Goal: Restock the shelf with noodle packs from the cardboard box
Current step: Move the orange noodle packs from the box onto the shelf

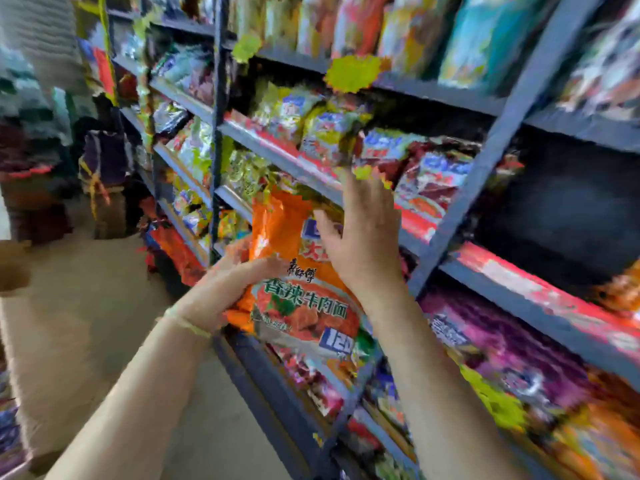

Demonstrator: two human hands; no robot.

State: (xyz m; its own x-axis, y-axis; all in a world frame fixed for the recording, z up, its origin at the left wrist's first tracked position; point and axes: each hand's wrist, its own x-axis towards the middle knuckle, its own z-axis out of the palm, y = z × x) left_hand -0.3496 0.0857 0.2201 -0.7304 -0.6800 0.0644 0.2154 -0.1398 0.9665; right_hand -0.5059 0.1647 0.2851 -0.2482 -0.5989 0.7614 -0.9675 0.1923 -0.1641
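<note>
An orange noodle pack [294, 285] with green lettering is held up in front of the blue metal shelf [478, 271]. My left hand [228, 285] grips the pack's left edge, thumb across its front. My right hand [360, 230] is raised just above and in front of the pack's upper right corner, fingers straight and spread, reaching toward the shelf row of dark red noodle packs [426, 181]. Whether its palm touches the pack I cannot tell. The cardboard box shows only as a brown flap [14, 268] at the left edge.
The shelf tiers hold many packs: green-yellow ones [311, 123] above, purple ones [512, 358] below right, orange ones [176, 251] low at the left. A blue upright post [498, 140] crosses on the right. Bare concrete floor [86, 306] lies to the left, with stacked goods [100, 161] behind.
</note>
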